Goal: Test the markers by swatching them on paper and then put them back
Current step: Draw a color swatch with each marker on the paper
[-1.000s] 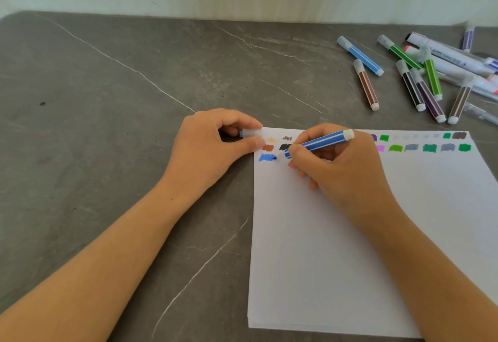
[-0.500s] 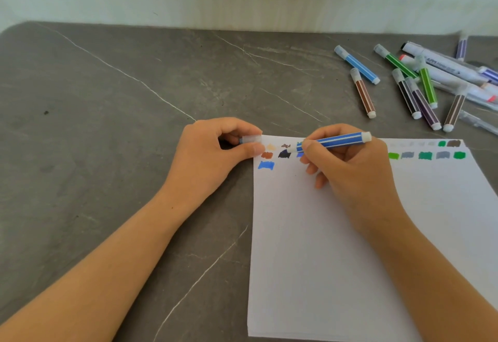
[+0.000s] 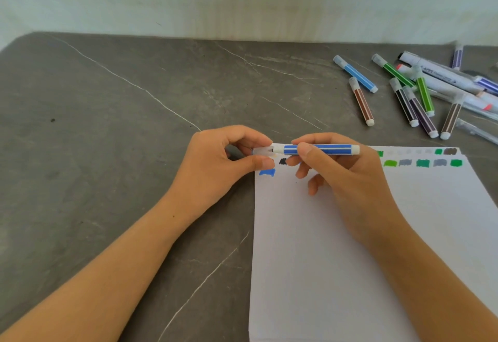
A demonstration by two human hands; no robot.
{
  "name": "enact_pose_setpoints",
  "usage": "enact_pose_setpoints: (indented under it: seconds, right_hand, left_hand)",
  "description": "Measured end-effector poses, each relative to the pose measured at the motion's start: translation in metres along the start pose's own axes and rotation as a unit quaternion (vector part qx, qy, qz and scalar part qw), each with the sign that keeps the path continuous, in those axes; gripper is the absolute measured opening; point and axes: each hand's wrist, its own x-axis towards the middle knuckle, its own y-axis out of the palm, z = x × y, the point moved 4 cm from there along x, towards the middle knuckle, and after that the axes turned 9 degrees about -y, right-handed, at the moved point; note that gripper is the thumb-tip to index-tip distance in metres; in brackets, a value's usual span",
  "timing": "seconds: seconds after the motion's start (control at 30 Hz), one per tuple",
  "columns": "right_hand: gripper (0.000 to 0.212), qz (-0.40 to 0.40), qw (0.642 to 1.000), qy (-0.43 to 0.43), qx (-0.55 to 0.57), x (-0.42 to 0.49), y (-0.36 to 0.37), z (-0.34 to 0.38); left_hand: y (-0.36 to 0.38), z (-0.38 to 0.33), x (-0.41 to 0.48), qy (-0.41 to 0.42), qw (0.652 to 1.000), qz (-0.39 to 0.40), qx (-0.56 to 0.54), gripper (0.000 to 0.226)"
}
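My right hand (image 3: 347, 182) grips a blue striped marker (image 3: 326, 150), held level just above the top of the white paper (image 3: 350, 247). Pinched in my left hand (image 3: 215, 169) is the marker's clear cap (image 3: 262, 150), whose open end meets the marker's tip. Colour swatches (image 3: 420, 163) run along the paper's top edge, and a blue swatch (image 3: 267, 172) sits at its left corner below my left thumb. Part of the swatch row is hidden behind my right hand.
Several capped markers (image 3: 362, 101) lie scattered at the back right of the grey marble-patterned table (image 3: 121, 126), with larger white pens (image 3: 442, 74) among them. A pale wall runs along the table's far edge.
My right hand lifted the blue marker off the paper and turned it level. Its tip has come to the cap held in my left hand.
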Motion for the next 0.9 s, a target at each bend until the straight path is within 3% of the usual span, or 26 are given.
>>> enact_pose_setpoints:
  seconds: [0.27,0.53,0.9]
  right_hand:
    - [0.023,0.016,0.999,-0.038,-0.015,-0.001,-0.005,0.005]
    - [0.016,0.036,0.995,-0.083,-0.052,0.000,-0.006,0.005]
    - [0.016,0.041,0.990,-0.115,-0.071,0.001,-0.008,0.003]
  left_hand:
    - [0.000,-0.008,-0.004,0.076,0.997,-0.003,0.009,0.021]
    - [0.007,-0.010,-0.010,0.171,0.977,-0.046,0.117,0.023]
    - [0.011,-0.010,-0.012,0.176,0.977,-0.044,0.108,0.028]
